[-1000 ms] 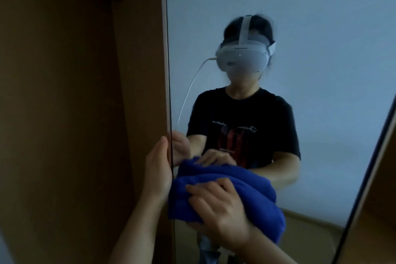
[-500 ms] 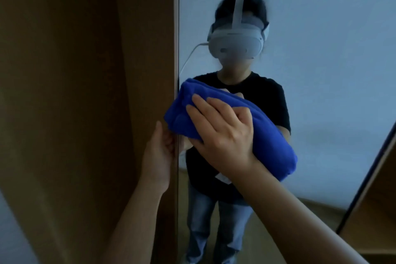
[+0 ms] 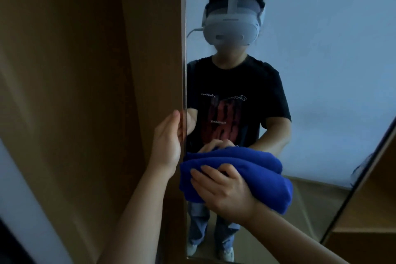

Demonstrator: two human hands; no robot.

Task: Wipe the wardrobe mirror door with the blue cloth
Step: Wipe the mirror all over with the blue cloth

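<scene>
The right hand (image 3: pixel 225 191) reaches in from the lower right on a bare forearm, palm toward the glass, fingers curled over the bunched blue cloth (image 3: pixel 237 176) and pressing it flat against the wardrobe mirror door (image 3: pixel 321 70). The cloth sits low on the glass, close beside the door's left edge, folded into thick rolls that bulge out to the right of the knuckles and past the wrist.

The left hand (image 3: pixel 168 141) comes up from the bottom centre, forearm rising steeply, and clasps the left edge of the door just above the cloth. Its thumb lies on the brown outer side; the fingers wrap round onto the glass, where their mirrored image shows beside the edge. The two hands are near each other but apart, the left one higher.

In the mirror a reflected person (image 3: pixel 235 103) stands facing the camera in a black printed T-shirt and blue jeans, wearing a white headset (image 3: pixel 231 25) with a cable trailing off one side. Left of the door is a brown wooden wardrobe panel (image 3: pixel 85 92). At the right edge, beyond the door's dark slanting frame, a wooden shelf (image 3: pixel 368 210) shows; its contents cannot be made out.
</scene>
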